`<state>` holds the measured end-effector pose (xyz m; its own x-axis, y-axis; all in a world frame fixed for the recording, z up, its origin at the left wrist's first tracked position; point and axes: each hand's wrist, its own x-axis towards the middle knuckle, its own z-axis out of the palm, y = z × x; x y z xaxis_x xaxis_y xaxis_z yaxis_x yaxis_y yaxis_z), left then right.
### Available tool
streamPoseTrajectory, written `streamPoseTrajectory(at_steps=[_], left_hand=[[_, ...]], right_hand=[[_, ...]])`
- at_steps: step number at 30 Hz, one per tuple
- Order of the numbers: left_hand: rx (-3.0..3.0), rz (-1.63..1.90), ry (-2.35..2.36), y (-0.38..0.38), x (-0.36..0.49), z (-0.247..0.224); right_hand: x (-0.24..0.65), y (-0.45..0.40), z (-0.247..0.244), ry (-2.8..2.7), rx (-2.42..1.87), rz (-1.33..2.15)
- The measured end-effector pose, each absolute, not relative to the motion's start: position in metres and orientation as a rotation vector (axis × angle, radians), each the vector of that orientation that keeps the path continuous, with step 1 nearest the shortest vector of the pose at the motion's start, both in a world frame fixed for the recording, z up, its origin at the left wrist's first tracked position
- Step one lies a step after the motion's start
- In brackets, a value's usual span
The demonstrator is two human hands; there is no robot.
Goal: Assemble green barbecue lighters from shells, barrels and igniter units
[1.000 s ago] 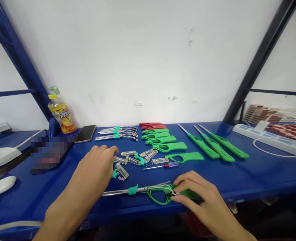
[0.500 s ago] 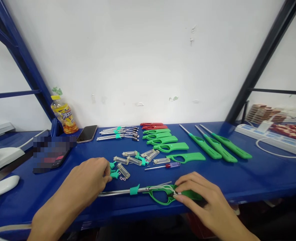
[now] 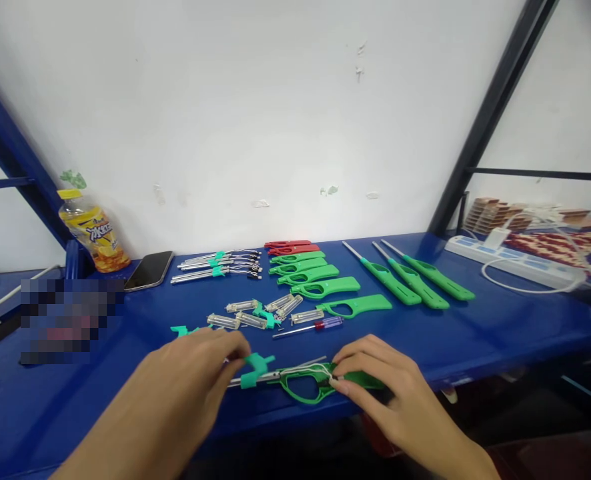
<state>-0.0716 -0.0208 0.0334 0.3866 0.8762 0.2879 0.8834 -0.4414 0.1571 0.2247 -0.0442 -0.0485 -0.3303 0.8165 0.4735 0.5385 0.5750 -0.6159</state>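
My left hand (image 3: 195,380) pinches a teal plastic trigger (image 3: 258,364) between thumb and fingers, just over the metal tube (image 3: 235,383) of a utility lighter. The tube joins a green lighter handle shell (image 3: 309,401) lying at the table's front edge, its inside facing up. My right hand (image 3: 383,383) has its fingertips closed on the shell and the white wires (image 3: 320,368) by its middle. Whether another teal piece sits on the tube behind the held one is hard to tell. More teal triggers (image 3: 270,319) lie among clear fuel tanks (image 3: 250,321) beyond my left hand.
A screwdriver (image 3: 308,327) lies behind the shell. Green handle shells (image 3: 357,305), red shells (image 3: 288,250), metal tubes with wires (image 3: 200,273) and three assembled lighters (image 3: 428,293) are farther back. A phone (image 3: 149,271), a drink bottle (image 3: 95,237) and a power strip (image 3: 515,263) stand around.
My left hand has moved right, from the loose teal pieces to above the tube, and now carries a teal trigger. My right hand keeps its hold on the shell. The view has shifted.
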Motion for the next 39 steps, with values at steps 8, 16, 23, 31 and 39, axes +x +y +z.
streamPoseTrajectory(at_steps=[8, 16, 23, 31, 39], left_hand=[[-2.786, -0.262, -1.429, -0.03, -0.026, 0.011], [-2.813, -0.045, -1.462, -0.025, -0.009, 0.007], [-2.753, 0.085, -1.459, -0.026, -0.003, 0.01], [-2.791, 0.206, -1.609, -0.025, 0.004, 0.022], [-2.831, 0.243, -1.612, -0.027, -0.002, 0.021]], right_hand=[[0.226, -0.045, -0.048, -2.023, -1.089, 0.478], [0.225, -0.046, -0.043, -2.029, -1.082, 0.463], [0.223, -0.046, -0.043, -2.018, -1.076, 0.475], [0.224, -0.047, -0.046, -1.987, -1.042, 0.495], [0.223, -0.045, -0.046, -1.993, -1.041, 0.49]])
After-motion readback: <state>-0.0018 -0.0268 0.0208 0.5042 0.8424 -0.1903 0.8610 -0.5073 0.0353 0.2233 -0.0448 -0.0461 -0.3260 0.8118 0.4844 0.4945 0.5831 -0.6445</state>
